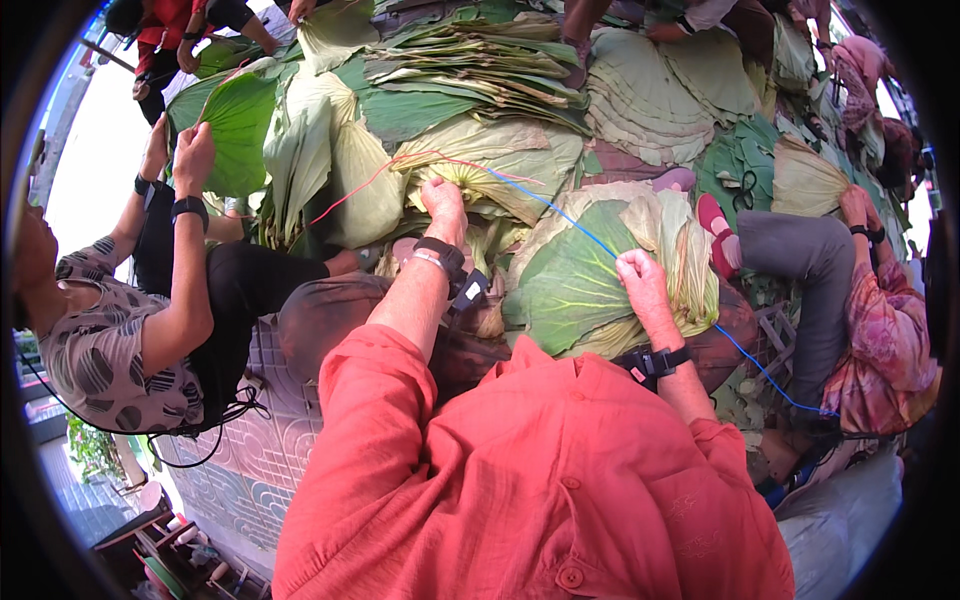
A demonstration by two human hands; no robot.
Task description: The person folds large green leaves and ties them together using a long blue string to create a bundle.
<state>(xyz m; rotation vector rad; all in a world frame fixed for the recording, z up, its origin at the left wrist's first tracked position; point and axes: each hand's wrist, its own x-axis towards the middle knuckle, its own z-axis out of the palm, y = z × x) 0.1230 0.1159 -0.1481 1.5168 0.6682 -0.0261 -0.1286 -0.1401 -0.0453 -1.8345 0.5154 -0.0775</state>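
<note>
My left hand [444, 201] is closed at the gathered centre of a pale, dried lotus leaf [517, 150] in front of me. A red cord [360, 187] runs across that leaf above the hand, and a blue cord [551, 206] starts near the red one. My right hand [640, 276] pinches the blue cord, which shows again lower right, beside my knee. Under the right hand lies a green leaf [577, 277] on my lap, with a folded stack of pale leaves [682, 262] at its right side. Both wrists wear black straps.
At left a seated person holds up a green leaf [240, 120]; at right another holds a dried leaf [806, 178]. Leaf piles [480, 67] lie ahead. Scissors [744, 191] rest on green leaves. Black cable [217, 431] loops at left; a box of spools [161, 570] stands lower left.
</note>
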